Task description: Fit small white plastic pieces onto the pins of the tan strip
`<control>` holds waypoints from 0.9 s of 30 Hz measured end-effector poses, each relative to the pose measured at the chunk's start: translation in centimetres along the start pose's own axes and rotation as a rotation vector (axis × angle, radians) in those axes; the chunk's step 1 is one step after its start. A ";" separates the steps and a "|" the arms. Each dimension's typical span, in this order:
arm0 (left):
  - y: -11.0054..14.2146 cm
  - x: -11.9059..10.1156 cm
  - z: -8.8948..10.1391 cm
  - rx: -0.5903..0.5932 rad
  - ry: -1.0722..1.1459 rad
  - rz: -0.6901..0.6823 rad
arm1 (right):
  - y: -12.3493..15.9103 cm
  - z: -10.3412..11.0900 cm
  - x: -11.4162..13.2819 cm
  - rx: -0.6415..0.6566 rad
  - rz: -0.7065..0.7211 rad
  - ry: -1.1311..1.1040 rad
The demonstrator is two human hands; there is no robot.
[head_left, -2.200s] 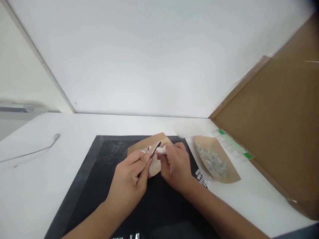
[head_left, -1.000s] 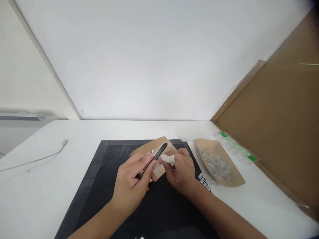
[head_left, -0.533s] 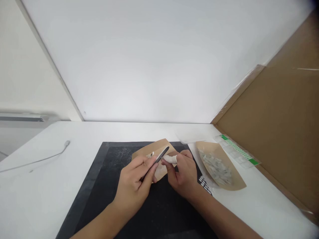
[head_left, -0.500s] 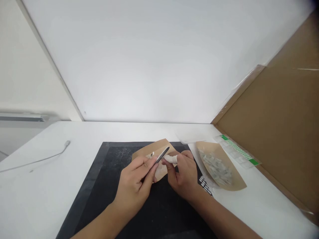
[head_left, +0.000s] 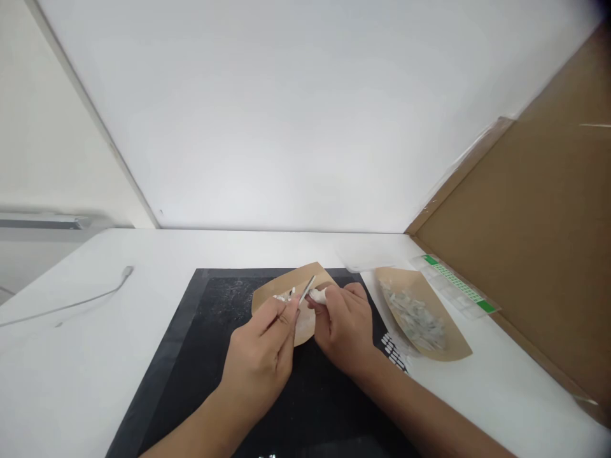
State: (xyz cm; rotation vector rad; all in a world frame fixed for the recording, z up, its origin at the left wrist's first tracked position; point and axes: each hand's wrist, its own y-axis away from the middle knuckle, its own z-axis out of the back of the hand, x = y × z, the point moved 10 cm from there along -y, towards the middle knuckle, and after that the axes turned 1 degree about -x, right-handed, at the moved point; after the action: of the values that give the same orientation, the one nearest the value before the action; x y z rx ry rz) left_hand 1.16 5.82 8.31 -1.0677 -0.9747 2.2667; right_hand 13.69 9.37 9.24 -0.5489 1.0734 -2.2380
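Observation:
My left hand (head_left: 260,346) is closed around a slim flat nail file (head_left: 307,289), whose tip points up and to the right. Facing it, my right hand (head_left: 344,324) has its fingers pinched together, with a white cover (head_left: 317,296) on one fingertip close beside the file. Whatever the right fingers grip is too small and hidden to make out. Beneath both hands lies a brown paper tray (head_left: 305,272) with small white bits in it. The tray rests on a black mat (head_left: 191,381).
At the right stands another brown paper tray (head_left: 456,340) heaped with translucent pieces (head_left: 417,318). Small white oval pieces (head_left: 395,351) lie in rows by the mat's right edge. Farther right are a clear green-labelled case (head_left: 458,286) and a cardboard wall (head_left: 534,254). A cable (head_left: 95,298) lies at left.
The file has turned, so its narrow edge shows instead of its broad dark face. My right hand has shifted slightly left, and its fingers are drawn in closer.

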 end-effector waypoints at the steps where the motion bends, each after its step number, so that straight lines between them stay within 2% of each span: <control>1: 0.0 -0.1 -0.1 0.005 -0.004 -0.005 | 0.0 -0.2 -0.1 0.015 -0.001 -0.013; 10: -0.2 1.0 -0.1 0.004 0.016 0.040 | 0.6 -1.2 -0.1 0.083 0.034 -0.091; 13: -0.4 1.1 0.1 0.002 0.021 0.053 | 0.3 -0.7 -1.3 0.068 0.004 -0.095; 16: -0.5 1.2 0.5 -0.015 -0.001 0.049 | -0.3 0.5 -4.7 0.053 -0.113 -0.033; 21: -0.4 1.4 0.8 -0.042 -0.041 0.039 | 0.2 4.1 -13.1 -0.052 -0.454 0.138; 25: -0.5 1.2 0.6 -0.039 -0.035 0.025 | 1.9 4.8 -18.7 0.030 -0.680 0.168; 27: -0.4 1.3 0.4 -0.027 -0.031 0.028 | 2.2 4.5 -20.1 0.119 -0.666 0.238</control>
State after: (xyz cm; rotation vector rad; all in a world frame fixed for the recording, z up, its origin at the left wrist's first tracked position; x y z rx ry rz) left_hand 0.13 6.79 8.15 -1.0665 -1.0114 2.3049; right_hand 31.91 19.08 7.93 -0.6727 0.9492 -2.9883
